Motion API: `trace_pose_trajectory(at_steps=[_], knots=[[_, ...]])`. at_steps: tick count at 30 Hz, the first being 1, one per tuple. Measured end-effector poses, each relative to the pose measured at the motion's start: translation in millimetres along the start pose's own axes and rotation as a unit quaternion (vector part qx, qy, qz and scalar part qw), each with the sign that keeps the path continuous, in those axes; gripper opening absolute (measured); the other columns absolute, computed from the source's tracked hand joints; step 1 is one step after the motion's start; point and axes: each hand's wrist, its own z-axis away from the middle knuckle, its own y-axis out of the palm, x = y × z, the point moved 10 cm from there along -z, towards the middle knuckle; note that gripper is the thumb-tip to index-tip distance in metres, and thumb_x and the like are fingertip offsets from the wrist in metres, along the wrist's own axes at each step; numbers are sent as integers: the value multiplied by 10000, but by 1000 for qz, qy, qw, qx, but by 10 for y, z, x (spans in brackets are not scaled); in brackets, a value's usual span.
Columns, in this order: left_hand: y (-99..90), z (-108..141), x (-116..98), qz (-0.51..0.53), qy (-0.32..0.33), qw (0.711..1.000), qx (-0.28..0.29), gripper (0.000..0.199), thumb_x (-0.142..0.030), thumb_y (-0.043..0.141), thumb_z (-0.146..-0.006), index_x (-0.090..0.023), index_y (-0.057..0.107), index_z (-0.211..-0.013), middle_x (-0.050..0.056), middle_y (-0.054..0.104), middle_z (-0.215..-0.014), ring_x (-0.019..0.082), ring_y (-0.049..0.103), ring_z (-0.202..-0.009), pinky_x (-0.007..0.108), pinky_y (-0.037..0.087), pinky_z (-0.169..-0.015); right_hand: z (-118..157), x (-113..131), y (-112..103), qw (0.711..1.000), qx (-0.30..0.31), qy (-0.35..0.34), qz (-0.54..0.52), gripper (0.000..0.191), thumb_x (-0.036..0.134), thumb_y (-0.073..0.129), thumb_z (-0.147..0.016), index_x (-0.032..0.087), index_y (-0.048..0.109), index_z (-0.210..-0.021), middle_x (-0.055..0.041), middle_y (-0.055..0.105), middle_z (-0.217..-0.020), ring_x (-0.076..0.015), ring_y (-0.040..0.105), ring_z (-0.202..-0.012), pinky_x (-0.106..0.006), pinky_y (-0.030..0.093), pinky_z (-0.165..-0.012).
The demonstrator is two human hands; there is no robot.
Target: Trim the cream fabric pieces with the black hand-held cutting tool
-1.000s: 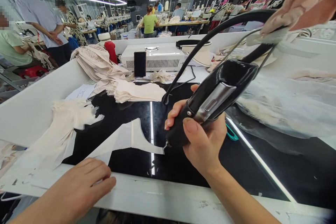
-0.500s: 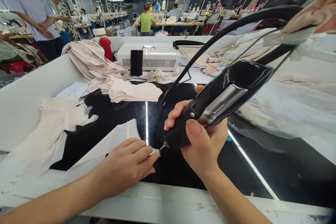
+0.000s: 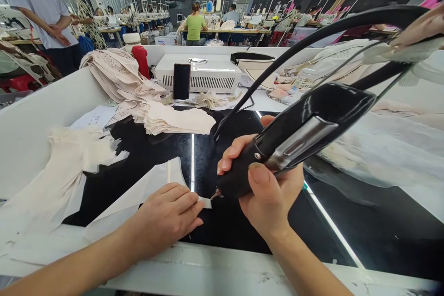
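My right hand (image 3: 270, 194) is wrapped round a black handheld tool (image 3: 298, 132) with a metal plate on its side and a thick cable. The tool's small metal tip points down left, at the end of a pale fabric piece (image 3: 145, 189) on the glossy black surface (image 3: 232, 222). My left hand (image 3: 169, 217) lies on that piece with its fingers close together, pressing it down; a narrow end shows beyond the fingertips. Whether the tip touches the fabric cannot be made out.
Pale cut pieces (image 3: 65, 166) lie at the left, and a fabric stack (image 3: 180, 120) lies behind my hands. A phone (image 3: 181, 81) leans on a white vented box (image 3: 215, 76). A red bottle (image 3: 140, 61) stands beside it. Sheer material (image 3: 391, 143) covers the right. People work beyond.
My left hand has shifted slightly left, showing more of the fabric's narrow end. The tool's rear has swung a little right and down, while its tip stays near the same spot.
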Motion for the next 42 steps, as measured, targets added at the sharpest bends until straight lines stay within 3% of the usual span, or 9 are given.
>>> trace_pose_trajectory(at_steps=[16, 23, 30, 38, 42], knots=[[-10, -4, -1, 11, -9, 1000, -6, 223, -225, 475, -1088, -98, 648, -1145, 61, 689, -987, 210, 657, -903, 367, 560, -843, 10, -12, 17, 1000, 4, 11, -12, 383, 385, 878, -804, 269, 587, -1024, 34, 703, -815, -135, 646, -578, -271, 571, -505], [23, 3, 13, 8, -10, 1000, 1, 243, -230, 444, -1098, -105, 643, -1157, 69, 694, -992, 213, 657, -910, 367, 564, -838, 39, -10, 17, 1000, 6, 9, 18, 294, 327, 815, -871, 266, 583, -1040, 32, 697, -839, -133, 653, -595, -276, 572, -516], [33, 8, 12, 13, -14, 1000, 10, 215, -229, 474, -1086, -103, 635, -1153, 58, 683, -974, 223, 648, -892, 371, 560, -806, 82, 62, 19, 1000, 7, 6, 11, 392, 401, 854, -825, 282, 578, -1077, 32, 680, -820, -150, 634, -578, -291, 552, -472], [69, 33, 66, 28, -27, 999, 21, 202, -231, 498, -1076, -118, 626, -1184, 58, 682, -1026, 233, 646, -942, 392, 570, -838, 100, 42, 27, 1000, 18, 12, 18, 267, 340, 810, -878, 269, 577, -986, 31, 694, -846, -138, 653, -605, -280, 577, -504], [26, 60, 100, 38, -28, 999, 19, 162, -224, 542, -1058, -133, 635, -1154, 62, 684, -1024, 236, 652, -958, 398, 574, -861, 104, 60, 20, 1000, 17, 5, 15, 330, 373, 836, -847, 276, 594, -1049, 28, 685, -827, -147, 636, -585, -294, 562, -490]])
